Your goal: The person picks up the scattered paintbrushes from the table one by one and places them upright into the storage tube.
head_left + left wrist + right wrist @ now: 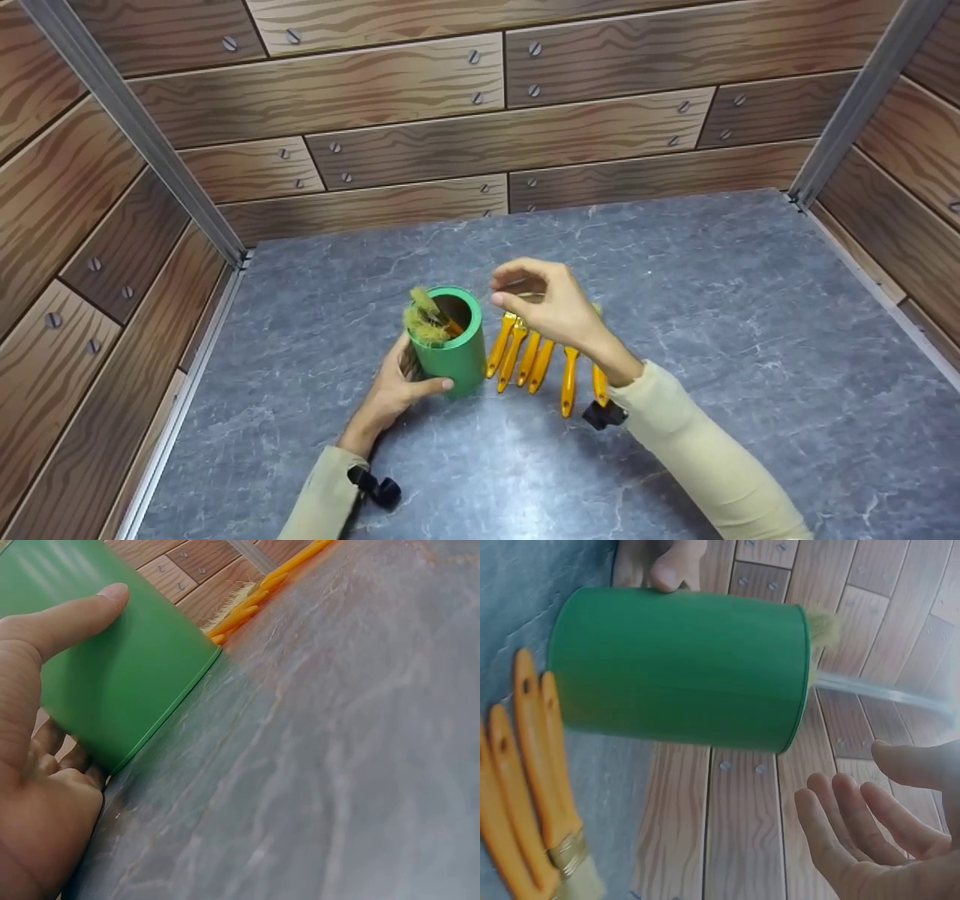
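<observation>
**Steady on one side, free on the other**

I hold the green container (459, 369) by its left flank with my left hand (391, 388), thumb pressed along the near wall and fingers curled round behind. I take that grip to be for steadiness: a tall, hollow thing like this could tip with a load leaning to one side. It stands upright on the grey table (315, 375), mouth up, and the upended brushes (426, 326) inside rest against the left of its rim, bristles uppermost, probably so that the soft ends don't get crushed.

My right hand (559, 306) hangs in the air to the right of the container, above the height of its rim and not touching it. Its fingers are softly bent, the thumb apart from them, with nothing in between.

Below that hand, to the right of the container, the loose brushes (527, 360) lie in a rough row, handles pointing back towards me. Four handles lie close together; two more lie farther from the container. Laid so, I judge, each is easy to pick out. My right hand and wrist hide several of their heads.
</observation>
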Tool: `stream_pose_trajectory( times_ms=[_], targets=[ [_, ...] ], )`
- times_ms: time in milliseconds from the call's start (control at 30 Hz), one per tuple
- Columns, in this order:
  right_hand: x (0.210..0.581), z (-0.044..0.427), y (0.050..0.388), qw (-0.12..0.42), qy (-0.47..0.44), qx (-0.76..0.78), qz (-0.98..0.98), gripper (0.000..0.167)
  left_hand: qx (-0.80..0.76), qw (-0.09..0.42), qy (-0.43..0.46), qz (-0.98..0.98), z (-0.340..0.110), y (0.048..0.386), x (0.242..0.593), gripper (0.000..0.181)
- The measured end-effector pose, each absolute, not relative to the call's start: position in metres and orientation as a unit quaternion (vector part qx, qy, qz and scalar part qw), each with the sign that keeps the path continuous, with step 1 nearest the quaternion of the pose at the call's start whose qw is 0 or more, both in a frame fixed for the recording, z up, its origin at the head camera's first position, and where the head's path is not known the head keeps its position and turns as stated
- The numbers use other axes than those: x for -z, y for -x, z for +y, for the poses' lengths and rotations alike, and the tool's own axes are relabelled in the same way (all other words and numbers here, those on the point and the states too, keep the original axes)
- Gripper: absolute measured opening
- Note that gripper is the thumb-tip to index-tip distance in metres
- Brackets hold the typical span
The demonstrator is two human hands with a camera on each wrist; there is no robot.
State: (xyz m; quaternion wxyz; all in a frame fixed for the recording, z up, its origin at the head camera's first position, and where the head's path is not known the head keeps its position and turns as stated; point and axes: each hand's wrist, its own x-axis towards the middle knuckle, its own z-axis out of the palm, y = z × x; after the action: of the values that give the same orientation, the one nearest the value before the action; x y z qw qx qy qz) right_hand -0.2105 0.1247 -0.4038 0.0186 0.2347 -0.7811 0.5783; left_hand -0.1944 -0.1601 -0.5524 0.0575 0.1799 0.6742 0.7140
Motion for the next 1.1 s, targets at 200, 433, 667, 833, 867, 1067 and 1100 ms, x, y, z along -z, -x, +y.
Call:
stream_pose_trajectory(
  times_ms=[200,433,667,833,867,1067,1100],
  targets=[
    [0.422,0.144,0.207,0.017,-0.209,-0.580,-0.787,0.028,-0.708,0.070,-0.168,0.683,-0.162,0.191,0.553,0.110],
    [0.440,0.164,0.204,0.012,-0.185,-0.579,-0.794,0.032,-0.707,0.075,-0.177,0.681,-0.160,0.190,0.554,0.106],
    [0.450,0.184,0.201,0.009,-0.178,-0.567,-0.804,0.029,-0.711,0.073,-0.169,0.679,-0.158,0.188,0.554,0.106],
    [0.457,0.200,0.200,0.000,-0.168,-0.517,-0.839,0.028,-0.709,0.073,-0.169,0.680,-0.159,0.187,0.553,0.107],
    [0.458,0.203,0.201,-0.005,-0.167,-0.502,-0.848,0.028,-0.709,0.072,-0.169,0.681,-0.159,0.187,0.553,0.107],
    [0.464,0.212,0.208,-0.047,-0.161,-0.420,-0.892,0.025,-0.710,0.065,-0.171,0.680,-0.161,0.191,0.550,0.109],
    [0.465,0.212,0.210,-0.054,-0.160,-0.412,-0.896,0.024,-0.709,0.065,-0.172,0.681,-0.161,0.192,0.550,0.109]
  ],
)
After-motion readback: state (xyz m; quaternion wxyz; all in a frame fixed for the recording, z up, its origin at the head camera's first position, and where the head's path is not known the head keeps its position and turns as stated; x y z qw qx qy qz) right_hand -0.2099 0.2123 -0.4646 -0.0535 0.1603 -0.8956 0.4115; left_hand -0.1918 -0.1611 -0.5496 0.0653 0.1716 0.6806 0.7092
